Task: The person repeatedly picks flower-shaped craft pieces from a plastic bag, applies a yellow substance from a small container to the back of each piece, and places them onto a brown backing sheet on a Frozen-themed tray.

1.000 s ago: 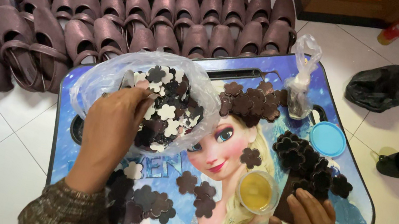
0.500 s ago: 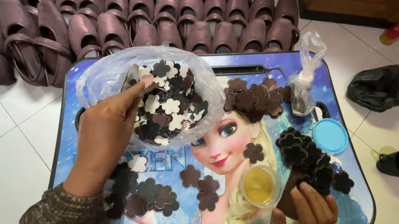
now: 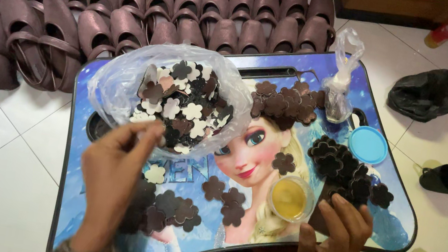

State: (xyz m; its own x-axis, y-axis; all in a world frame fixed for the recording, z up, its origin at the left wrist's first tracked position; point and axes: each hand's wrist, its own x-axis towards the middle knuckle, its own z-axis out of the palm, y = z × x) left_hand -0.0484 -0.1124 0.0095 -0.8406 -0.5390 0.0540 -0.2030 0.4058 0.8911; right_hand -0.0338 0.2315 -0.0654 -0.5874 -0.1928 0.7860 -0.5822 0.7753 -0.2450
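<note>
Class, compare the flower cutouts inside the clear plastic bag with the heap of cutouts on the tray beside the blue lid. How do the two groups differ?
The cutouts in the plastic bag mix cream and dark brown; the heap by the blue lid is all dark brown. The bagged ones sit contained at the left hand; the heap lies loose on the tray, by the right hand. Both are flower-shaped.

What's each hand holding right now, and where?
The left hand pinches the near edge of the clear plastic bag of flower cut-outs. The right hand grips a dark piece by its lower end.
</note>
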